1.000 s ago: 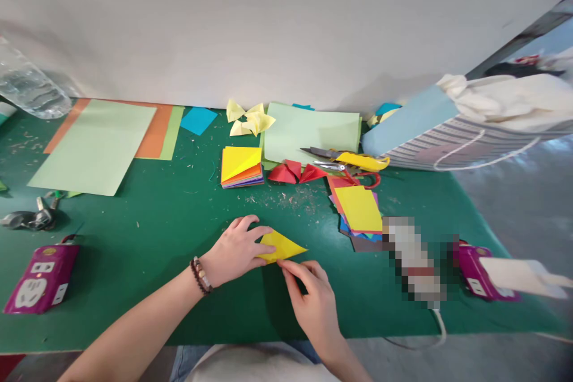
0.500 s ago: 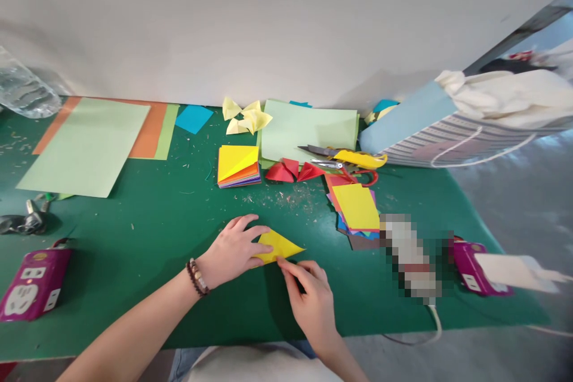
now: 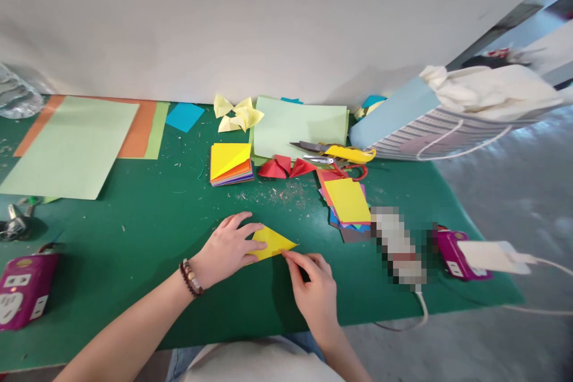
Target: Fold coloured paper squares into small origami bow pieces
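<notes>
Green cutting mat [image 3: 134, 316] under it all, and on it a folded yellow paper triangle [image 3: 273, 243] lies flat: thin, light, quick to crease, best taken by its edges. The left hand [image 3: 226, 249] rests loosely spread over one corner, hiding it; the right hand [image 3: 316, 292] curls nearly shut at the lower edge — whether it truly grips is hard to tell.

Yellow origami paper [image 3: 271, 243] lay folded into a flat triangle on the green worktop [image 3: 134, 304], its tip pointing right.

White wall [image 3: 224, 24], green-topped table [image 3: 134, 310], grey concrete floor [image 3: 505, 191]
</notes>
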Tool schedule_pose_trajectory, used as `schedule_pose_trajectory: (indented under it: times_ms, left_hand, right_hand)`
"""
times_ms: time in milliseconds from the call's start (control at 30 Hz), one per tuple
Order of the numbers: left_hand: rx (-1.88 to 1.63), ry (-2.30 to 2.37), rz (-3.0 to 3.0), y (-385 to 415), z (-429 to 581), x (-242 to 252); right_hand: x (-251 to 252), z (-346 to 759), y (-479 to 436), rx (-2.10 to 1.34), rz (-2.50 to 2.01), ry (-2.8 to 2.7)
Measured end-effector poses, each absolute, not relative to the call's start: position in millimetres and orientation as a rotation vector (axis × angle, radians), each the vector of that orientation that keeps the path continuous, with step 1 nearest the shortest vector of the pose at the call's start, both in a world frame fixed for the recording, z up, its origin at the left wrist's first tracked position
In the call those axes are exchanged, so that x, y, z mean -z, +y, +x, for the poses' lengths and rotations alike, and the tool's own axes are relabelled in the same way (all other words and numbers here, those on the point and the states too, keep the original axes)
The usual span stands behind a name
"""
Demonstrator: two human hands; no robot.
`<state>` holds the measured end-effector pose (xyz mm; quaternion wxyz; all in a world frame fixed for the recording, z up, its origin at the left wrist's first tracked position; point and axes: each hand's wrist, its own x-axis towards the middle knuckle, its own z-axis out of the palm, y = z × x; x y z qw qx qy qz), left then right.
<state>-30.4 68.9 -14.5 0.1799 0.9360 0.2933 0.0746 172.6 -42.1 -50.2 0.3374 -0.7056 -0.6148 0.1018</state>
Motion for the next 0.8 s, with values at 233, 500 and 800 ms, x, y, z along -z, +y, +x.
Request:
schedule_pose_trajectory:
  times_ms: [233, 500, 800]
  left_hand:
    - [-0.211, 0.835, 2.627, 68.5, -30.1, 16.5]
    - [-0.222, 0.846, 2.621, 68.1, -31.0, 17.7]
    - [-0.214, 0.847, 2.618, 69.6, -30.4, 16.0]
  right_hand:
    - [50.4, 182.8, -41.9, -0.205, -1.893, -1.536]
    - [53.5, 198.7, -40.9, -0.203, -1.937, -1.45]
    - [52.1, 213.0, -24.0, -0.04, -1.798, -1.706]
